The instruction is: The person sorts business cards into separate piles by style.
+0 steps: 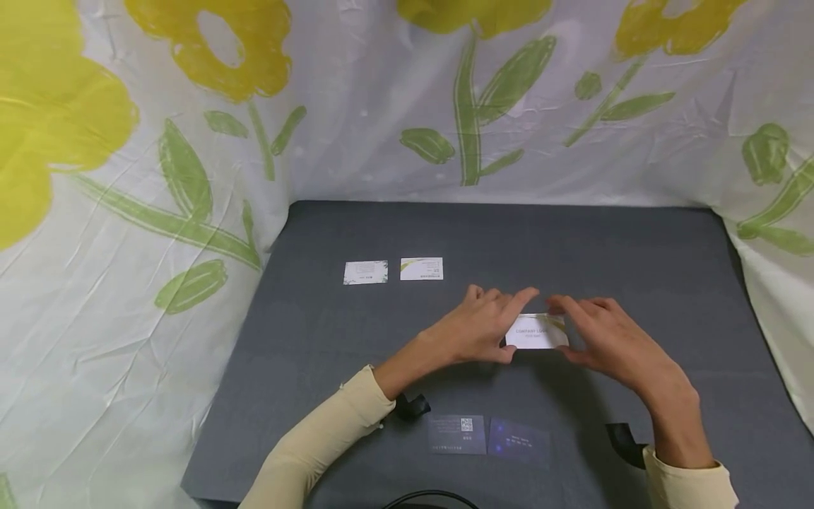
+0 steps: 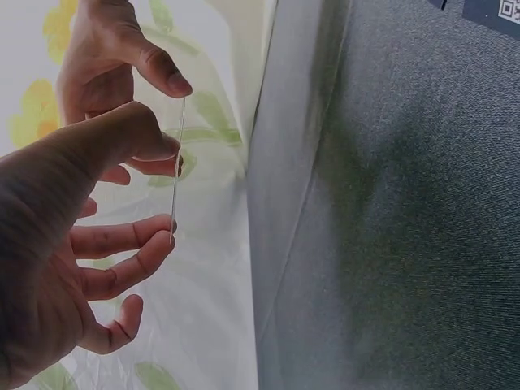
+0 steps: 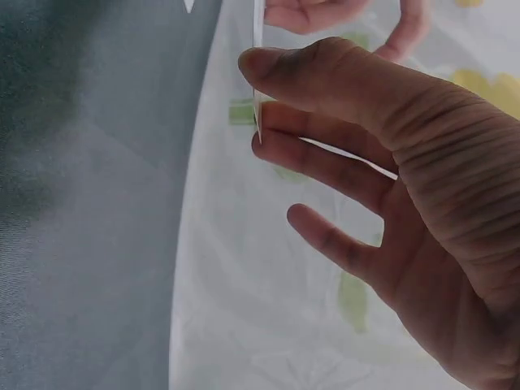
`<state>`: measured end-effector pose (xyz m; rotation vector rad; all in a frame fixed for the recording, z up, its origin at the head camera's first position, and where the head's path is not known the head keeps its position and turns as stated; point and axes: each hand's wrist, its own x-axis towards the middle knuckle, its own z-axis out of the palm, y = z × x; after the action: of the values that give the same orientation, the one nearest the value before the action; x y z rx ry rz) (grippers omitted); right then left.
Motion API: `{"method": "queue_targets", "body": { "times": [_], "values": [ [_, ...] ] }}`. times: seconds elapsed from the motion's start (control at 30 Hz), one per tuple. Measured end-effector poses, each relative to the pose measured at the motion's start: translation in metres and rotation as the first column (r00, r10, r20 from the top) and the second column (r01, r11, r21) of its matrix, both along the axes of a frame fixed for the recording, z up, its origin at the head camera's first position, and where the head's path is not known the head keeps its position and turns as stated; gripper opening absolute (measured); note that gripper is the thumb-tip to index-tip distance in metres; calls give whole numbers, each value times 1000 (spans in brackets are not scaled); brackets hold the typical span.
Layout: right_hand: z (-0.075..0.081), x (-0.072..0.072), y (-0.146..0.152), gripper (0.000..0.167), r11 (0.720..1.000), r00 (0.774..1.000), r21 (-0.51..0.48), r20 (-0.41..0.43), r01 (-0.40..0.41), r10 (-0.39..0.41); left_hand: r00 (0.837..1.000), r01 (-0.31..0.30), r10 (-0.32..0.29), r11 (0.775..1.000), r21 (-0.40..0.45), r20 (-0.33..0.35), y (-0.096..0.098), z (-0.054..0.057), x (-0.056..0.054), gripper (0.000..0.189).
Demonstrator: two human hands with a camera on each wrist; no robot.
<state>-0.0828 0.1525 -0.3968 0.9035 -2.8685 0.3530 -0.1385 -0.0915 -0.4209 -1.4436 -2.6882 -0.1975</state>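
A white business card (image 1: 535, 333) with "COMPANY LOGO" printed on it is held up over the dark table between both hands. My left hand (image 1: 473, 326) pinches its left side, thumb at the lower corner and fingers along the edge. At the opposite side, my right hand (image 1: 607, 343) grips it between thumb and fingers. Both wrist views show the card (image 2: 176, 183) edge-on as a thin line. In the right wrist view the thumb (image 3: 305, 69) lies on one face and fingertips are behind the other; the little finger stands free.
Two white business cards, one with leafy corners (image 1: 365, 273) and one with a gold curve (image 1: 422, 268), lie at the back left of the table (image 1: 604, 247). Nearer the front lie a dark card with a QR code (image 1: 454, 437) and a blue-purple card (image 1: 518, 444). Flowered cloth (image 1: 356, 141) surrounds the table.
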Motion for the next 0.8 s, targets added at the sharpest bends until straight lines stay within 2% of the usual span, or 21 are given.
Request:
{"method": "queue_targets", "body": {
  "times": [0.17,0.33,0.8],
  "values": [
    [-1,0,-4,75,1000,1000,3,23,2,-2,1000,-13,13,1000,0,26,-3,0,1,94],
    [-1,-3,-8,73,1000,1000,18,18,-4,4,1000,-19,19,1000,-1,21,-7,0,2,94],
    [2,-13,-19,72,996,995,-12,-55,-84,83,997,-62,61,998,11,47,-23,5,-2,98]
  ]
}}
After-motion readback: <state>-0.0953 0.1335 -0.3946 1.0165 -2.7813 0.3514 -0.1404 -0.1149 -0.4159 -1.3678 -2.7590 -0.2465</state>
